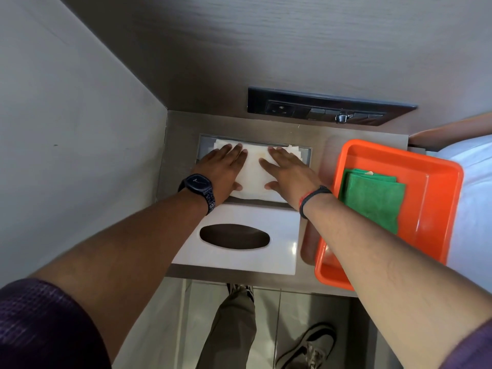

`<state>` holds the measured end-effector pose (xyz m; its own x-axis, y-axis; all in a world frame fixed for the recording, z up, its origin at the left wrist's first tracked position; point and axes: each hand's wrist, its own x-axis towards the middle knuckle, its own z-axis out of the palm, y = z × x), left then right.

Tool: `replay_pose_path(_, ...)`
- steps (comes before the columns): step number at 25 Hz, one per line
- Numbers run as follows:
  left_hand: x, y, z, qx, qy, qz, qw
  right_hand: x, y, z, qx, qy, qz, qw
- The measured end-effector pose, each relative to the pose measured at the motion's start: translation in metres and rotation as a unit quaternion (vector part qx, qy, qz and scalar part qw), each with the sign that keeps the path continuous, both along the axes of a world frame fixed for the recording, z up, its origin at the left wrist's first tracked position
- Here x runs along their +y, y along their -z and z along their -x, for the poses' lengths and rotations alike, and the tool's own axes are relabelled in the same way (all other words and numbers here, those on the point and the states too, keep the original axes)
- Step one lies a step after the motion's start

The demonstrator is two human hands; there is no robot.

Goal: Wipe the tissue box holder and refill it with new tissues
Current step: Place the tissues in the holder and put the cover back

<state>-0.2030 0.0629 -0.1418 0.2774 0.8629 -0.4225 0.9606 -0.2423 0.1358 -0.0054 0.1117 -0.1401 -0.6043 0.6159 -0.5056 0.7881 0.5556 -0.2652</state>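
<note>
A stack of white tissues (pixel 254 169) lies in the open grey base of the tissue box holder (pixel 206 145) on a small brown table. My left hand (pixel 223 169) and my right hand (pixel 287 170) rest flat on the stack, fingers spread, palms down, one on each side. The stack's near edge sticks out over the base's front rim. The holder's white lid (pixel 282 235), with its dark oval slot, lies flat on the table just in front of the base, under my forearms.
An orange plastic tray (pixel 436 198) with a folded green cloth (pixel 372 198) stands at the table's right. A dark socket panel (pixel 327 106) is on the back wall. A grey wall closes the left side; white bedding lies at far right.
</note>
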Motion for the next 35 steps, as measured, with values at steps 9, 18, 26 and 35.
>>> replay_pose_path(9, 0.001, 0.01, -0.004, 0.042, 0.004, -0.007, 0.999, -0.001, 0.016, -0.005, -0.04, -0.046, -0.025, 0.998)
replay_pose_path(18, -0.026, -0.012, 0.008, -0.096, -0.176, -0.084, 0.976, -0.028, -0.032, -0.006, 0.145, 0.172, -0.118, 0.967)
replay_pose_path(26, -0.132, -0.034, 0.001, -0.184, -0.621, 0.056, 0.76, -0.119, -0.052, -0.026, 0.029, 0.494, 0.065, 0.867)
replay_pose_path(35, -0.132, -0.049, -0.006, -0.228, -0.65, -0.028, 0.724, -0.142, -0.049, -0.019, 0.138, 0.595, 0.085, 0.787)
